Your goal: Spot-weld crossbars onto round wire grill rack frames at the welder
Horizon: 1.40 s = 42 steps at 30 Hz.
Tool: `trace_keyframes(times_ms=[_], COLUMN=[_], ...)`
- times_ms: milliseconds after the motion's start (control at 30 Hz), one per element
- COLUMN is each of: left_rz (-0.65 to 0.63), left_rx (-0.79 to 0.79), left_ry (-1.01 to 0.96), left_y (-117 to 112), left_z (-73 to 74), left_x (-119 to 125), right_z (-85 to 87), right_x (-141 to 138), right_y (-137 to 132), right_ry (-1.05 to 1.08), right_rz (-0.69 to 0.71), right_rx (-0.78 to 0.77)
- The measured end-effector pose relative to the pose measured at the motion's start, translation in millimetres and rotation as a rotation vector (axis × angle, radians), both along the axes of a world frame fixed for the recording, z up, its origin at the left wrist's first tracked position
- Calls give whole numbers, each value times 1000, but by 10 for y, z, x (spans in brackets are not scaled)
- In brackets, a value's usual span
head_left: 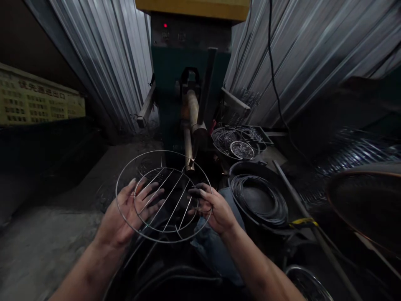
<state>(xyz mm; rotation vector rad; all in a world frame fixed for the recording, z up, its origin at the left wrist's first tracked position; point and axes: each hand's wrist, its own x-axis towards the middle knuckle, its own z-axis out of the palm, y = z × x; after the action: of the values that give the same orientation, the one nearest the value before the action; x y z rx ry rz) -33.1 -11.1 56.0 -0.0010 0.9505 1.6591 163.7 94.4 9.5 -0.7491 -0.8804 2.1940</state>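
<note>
A round wire rack (163, 196), made of two rings joined by straight cross wires, is held level in front of me. My left hand (130, 209) lies under its left side with fingers spread and palm up, supporting it. My right hand (211, 207) grips the right rim, its fingers curled round the wires. The far edge of the rack sits just below the copper-coloured electrode arm (191, 113) of a green welding machine (188, 71).
A dark basin (260, 198) with several wire rings stands at my right. A tray (239, 142) of finished wire racks sits behind it. Corrugated metal walls (106, 54) close in both sides. A black cable (274, 71) hangs at the right. My knee (216, 242) is below the rack.
</note>
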Motion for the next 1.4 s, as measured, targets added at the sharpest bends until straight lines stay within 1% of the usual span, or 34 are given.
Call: trace_keyframes(times_ms=[67,133,167,233,267,300,367,400,467,567,633,700,767,867,967,1033,1067,1133,1200,1267,1300,1400], left_rz=[-31,-28,-27,-29,-23,-8,26,19,-77,-278,-334,-342,-336,-287,-241,-253,-267,-285,-292,-297,-304,-326], left_rx=[27,98,162,311,369,395,361,338,359,546,642,684,691,673,560,497,495,538,576,580,568,532], left_ry=[33,42,34,1,-22,-49,-123,-169,-269,-393,-448,-481,-485,-449,-438,-469,-491,-532,-565,-583,-587,-578], left_y=[15,59,94,193,254,319,448,503,577,596,577,560,561,598,660,697,712,731,741,747,748,746], left_z=[122,192,201,157,108,43,-112,-194,-348,-545,-647,-709,-715,-642,-564,-546,-548,-569,-596,-617,-623,-623], left_x=[-20,-27,-29,-32,-33,-32,-19,-3,51,168,241,285,290,241,183,167,169,192,225,248,252,239], right_z=[18,45,61,98,117,136,175,193,222,226,202,171,155,174,205,201,187,139,70,-6,-44,-137], right_x=[-10,-18,-22,-34,-39,-44,-43,-35,-8,46,65,59,25,-62,-157,-205,-221,-242,-256,-276,-290,-345], right_y=[21,81,128,255,329,406,550,612,709,794,825,847,865,898,946,982,1000,1034,1065,1095,1110,1151], right_ry=[7,15,23,45,50,45,11,-15,-74,-143,-169,-189,-194,-152,-150,-173,-177,-159,-131,-122,-123,-104], right_rz=[26,35,39,22,5,-13,-21,-6,39,75,84,87,89,86,74,55,39,-28,-182,-319,-351,-321], right_rx=[-14,3,18,59,82,109,172,200,245,278,280,255,220,200,202,202,203,202,202,221,246,331])
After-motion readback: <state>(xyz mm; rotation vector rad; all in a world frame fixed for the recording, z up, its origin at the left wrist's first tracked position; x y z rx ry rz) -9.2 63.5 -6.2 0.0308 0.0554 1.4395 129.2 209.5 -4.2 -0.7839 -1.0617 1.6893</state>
